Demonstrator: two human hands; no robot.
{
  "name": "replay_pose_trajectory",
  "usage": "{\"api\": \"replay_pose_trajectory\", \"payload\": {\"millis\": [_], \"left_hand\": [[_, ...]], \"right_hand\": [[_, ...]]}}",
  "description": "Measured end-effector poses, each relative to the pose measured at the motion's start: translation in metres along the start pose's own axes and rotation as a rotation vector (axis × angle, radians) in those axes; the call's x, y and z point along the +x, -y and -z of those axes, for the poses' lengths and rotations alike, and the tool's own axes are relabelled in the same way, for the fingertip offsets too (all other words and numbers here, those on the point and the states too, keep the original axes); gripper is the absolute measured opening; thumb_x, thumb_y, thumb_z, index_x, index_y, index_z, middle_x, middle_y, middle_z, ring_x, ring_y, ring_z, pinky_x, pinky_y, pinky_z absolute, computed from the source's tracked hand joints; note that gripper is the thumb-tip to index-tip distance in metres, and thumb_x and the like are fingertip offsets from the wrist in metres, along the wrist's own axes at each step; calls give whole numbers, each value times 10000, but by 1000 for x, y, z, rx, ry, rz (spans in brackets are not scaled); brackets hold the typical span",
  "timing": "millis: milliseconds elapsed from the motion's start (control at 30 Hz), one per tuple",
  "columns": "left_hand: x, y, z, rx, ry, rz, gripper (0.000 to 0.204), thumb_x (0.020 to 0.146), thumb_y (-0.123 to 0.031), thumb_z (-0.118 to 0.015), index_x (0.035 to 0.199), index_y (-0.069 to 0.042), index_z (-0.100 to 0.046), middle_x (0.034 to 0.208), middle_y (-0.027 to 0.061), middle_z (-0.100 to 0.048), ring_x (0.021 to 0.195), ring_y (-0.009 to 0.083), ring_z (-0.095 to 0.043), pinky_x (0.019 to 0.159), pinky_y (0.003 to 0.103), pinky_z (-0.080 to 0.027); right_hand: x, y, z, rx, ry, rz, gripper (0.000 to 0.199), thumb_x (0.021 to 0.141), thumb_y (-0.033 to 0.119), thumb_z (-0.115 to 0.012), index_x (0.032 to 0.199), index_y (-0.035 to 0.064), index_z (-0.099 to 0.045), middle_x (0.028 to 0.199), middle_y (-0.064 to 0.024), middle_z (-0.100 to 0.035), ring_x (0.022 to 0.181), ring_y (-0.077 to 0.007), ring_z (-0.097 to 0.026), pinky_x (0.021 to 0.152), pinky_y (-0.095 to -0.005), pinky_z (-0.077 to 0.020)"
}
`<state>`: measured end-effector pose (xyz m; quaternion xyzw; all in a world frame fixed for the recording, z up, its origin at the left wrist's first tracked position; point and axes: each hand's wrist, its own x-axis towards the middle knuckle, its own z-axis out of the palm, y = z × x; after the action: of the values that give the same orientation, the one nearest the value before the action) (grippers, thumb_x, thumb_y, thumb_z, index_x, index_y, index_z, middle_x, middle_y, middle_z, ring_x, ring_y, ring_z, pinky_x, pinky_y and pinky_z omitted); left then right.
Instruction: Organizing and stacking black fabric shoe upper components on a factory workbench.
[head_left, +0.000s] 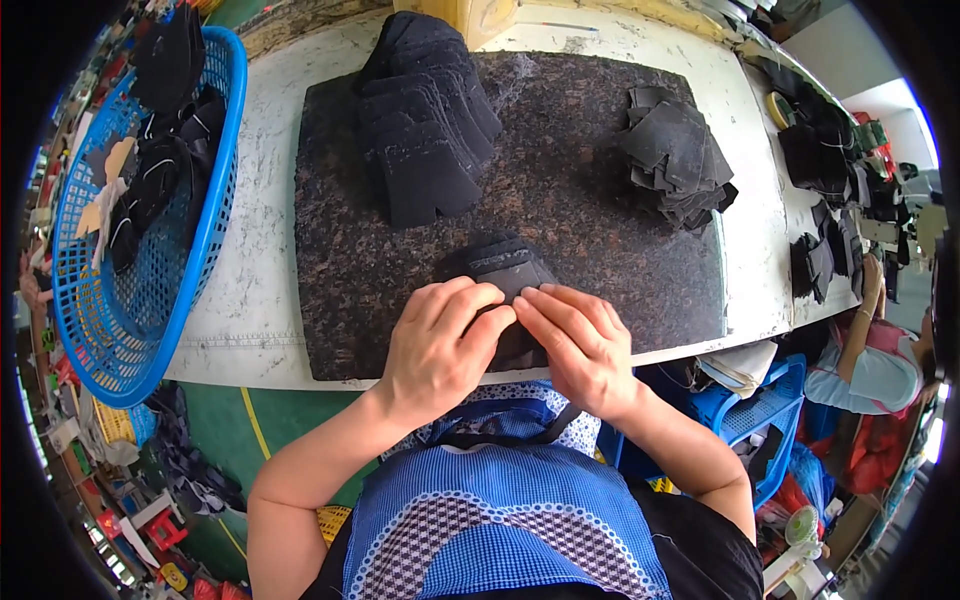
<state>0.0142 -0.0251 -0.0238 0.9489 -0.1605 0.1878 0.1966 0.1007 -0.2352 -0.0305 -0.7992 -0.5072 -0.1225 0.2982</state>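
Observation:
A black fabric piece (507, 277) lies near the front edge of a dark speckled stone slab (560, 130). Both of my hands are on its near part, fingertips almost meeting. My left hand (440, 335) has its fingers curled and pressed together at the piece's left side. From the right, my right hand (583, 340) pinches down on the piece with fingers close together. The part under my fingers is hidden. Farther off, a fanned stack of black cut pieces (430, 130) lies left of the middle, and a messier pile of dark grey pieces (680, 155) sits at the right.
A blue plastic basket (235, 120) with black pieces stands at the left on the white table (265, 190). More black pieces (815, 265) lie at the far right, near another person (870, 365). A blue crate (765, 410) stands below the table's right edge.

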Motion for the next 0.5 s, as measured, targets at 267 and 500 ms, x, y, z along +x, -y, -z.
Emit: {"api": "replay_pose_trajectory", "payload": {"millis": [267, 500], "left_hand": [[-16, -2, -6, -199, -7, 78, 557, 783, -212, -921, 1255, -68, -663, 1364, 133, -562, 1257, 369, -549, 1058, 484, -466], [-25, -4, -1, -415, -156, 370, 1394, 664, -217, -1014, 1667, 0, -71, 1664, 316, -157, 1491, 516, -355, 1200, 555, -415]], "right_hand": [[36, -20, 13, 184, 78, -347, 542, 816, 359, -855, 1113, -69, -707, 1180, -210, -648, 1090, -375, -609, 970, -465, -511], [47, 3, 8, 517, 289, -433, 581, 824, 251, -865, 1227, -28, -552, 1154, -253, -625, 1028, -405, -673, 884, -451, -568]]}}
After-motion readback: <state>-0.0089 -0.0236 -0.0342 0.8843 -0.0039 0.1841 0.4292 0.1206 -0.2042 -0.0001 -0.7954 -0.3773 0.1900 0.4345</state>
